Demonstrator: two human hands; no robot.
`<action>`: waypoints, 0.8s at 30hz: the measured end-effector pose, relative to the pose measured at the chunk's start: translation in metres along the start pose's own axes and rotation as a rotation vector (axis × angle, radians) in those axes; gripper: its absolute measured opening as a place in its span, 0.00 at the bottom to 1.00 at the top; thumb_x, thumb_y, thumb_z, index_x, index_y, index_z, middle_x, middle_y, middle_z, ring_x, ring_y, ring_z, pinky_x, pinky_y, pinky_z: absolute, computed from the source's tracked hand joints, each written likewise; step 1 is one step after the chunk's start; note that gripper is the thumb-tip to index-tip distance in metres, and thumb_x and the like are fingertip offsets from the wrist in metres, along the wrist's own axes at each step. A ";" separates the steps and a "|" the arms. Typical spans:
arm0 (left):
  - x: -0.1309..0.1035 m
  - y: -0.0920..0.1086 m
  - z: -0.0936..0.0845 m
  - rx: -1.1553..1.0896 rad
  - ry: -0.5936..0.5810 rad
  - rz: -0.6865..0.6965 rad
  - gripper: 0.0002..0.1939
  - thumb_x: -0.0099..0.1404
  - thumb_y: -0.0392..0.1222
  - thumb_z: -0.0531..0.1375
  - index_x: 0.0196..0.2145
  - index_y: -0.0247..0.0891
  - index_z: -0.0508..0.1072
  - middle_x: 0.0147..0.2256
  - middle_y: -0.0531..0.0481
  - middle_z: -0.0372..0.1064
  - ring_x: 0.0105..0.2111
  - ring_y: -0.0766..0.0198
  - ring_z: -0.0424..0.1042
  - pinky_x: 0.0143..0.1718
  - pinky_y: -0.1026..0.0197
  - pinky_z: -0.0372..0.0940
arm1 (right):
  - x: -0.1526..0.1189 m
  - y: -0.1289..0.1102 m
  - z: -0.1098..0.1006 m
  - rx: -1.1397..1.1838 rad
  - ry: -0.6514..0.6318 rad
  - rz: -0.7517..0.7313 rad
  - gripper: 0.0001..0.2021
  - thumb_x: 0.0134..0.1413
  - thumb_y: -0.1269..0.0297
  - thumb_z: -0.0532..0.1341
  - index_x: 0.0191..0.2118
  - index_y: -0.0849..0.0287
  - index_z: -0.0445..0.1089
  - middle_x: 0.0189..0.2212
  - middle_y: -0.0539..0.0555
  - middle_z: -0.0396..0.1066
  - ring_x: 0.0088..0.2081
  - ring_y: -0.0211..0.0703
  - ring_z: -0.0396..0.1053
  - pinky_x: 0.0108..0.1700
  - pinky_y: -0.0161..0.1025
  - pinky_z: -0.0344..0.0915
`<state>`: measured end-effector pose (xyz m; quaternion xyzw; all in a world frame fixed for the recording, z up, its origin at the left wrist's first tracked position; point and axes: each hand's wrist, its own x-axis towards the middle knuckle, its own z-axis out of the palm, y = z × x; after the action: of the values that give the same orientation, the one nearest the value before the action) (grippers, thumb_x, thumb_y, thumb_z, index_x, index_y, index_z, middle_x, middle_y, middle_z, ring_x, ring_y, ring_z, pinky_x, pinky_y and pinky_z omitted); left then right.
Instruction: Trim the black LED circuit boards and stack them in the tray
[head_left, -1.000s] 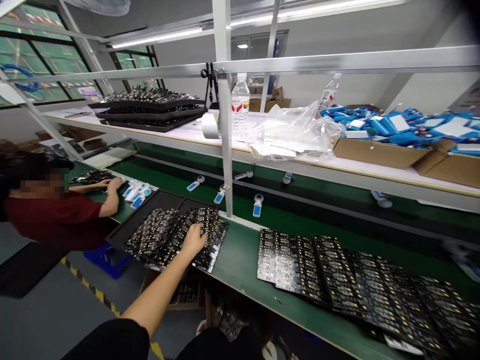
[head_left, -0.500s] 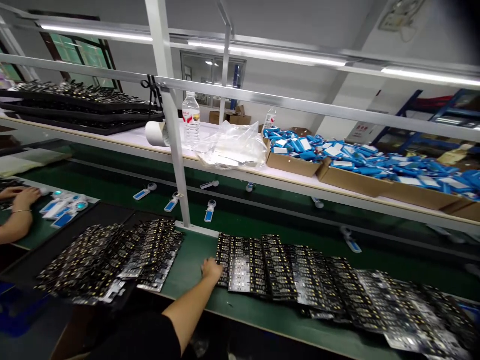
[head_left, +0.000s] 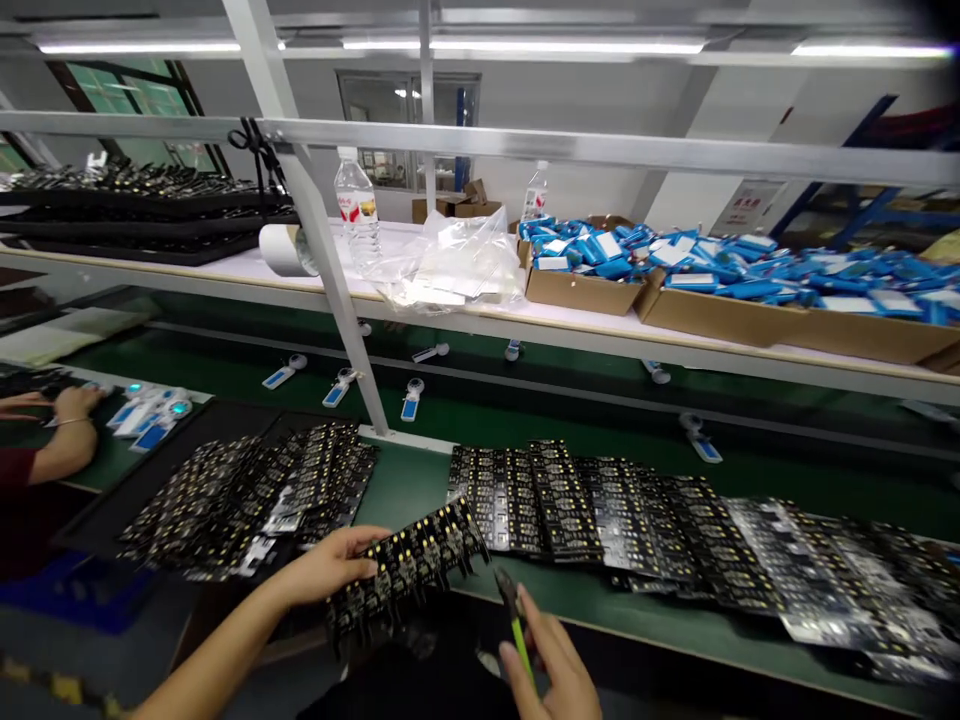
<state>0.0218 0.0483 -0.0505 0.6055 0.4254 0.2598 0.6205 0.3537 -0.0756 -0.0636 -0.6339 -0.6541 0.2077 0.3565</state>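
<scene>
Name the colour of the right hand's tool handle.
The slim handle is yellow-green, clearest in head view.

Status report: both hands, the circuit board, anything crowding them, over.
Left hand gripping circuit board, tilted. Right hand holding green-handled pliers, tips apart from board. Row of boards close by on green bench.

On the white shelf [head_left: 585, 328], a white roll [head_left: 279, 250] sits near a labelled bottle [head_left: 358, 212] and a clear plastic bag [head_left: 465, 262]; cardboard boxes [head_left: 585, 291] hold blue packs [head_left: 720, 267]. Small blue-and-white devices [head_left: 412, 399] lie on the green belt [head_left: 487, 410].
</scene>
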 end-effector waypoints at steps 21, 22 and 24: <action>-0.120 -0.004 0.013 -0.135 0.073 -0.039 0.23 0.61 0.44 0.63 0.54 0.44 0.72 0.54 0.46 0.71 0.54 0.47 0.68 0.57 0.49 0.59 | 0.031 -0.020 0.032 -0.125 -0.477 -0.300 0.23 0.61 0.56 0.55 0.61 0.51 0.62 0.50 0.57 0.73 0.51 0.47 0.71 0.53 0.40 0.68; -0.121 -0.006 0.013 -0.119 0.085 -0.040 0.23 0.61 0.44 0.63 0.54 0.44 0.72 0.55 0.46 0.71 0.54 0.47 0.67 0.58 0.49 0.58 | 0.029 -0.018 0.033 -0.175 -0.458 -0.287 0.22 0.61 0.57 0.55 0.60 0.51 0.63 0.48 0.58 0.74 0.49 0.49 0.72 0.52 0.42 0.69; -0.125 -0.010 0.012 -0.093 0.098 -0.048 0.23 0.61 0.45 0.63 0.54 0.45 0.71 0.55 0.46 0.70 0.55 0.47 0.67 0.58 0.49 0.58 | 0.024 -0.017 0.034 -0.326 -0.369 -0.247 0.23 0.60 0.56 0.55 0.60 0.52 0.64 0.41 0.59 0.75 0.41 0.52 0.75 0.44 0.45 0.73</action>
<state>-0.0326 -0.0642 -0.0348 0.5523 0.4571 0.2934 0.6324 0.3184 -0.0474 -0.0687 -0.5497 -0.8053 0.1666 0.1469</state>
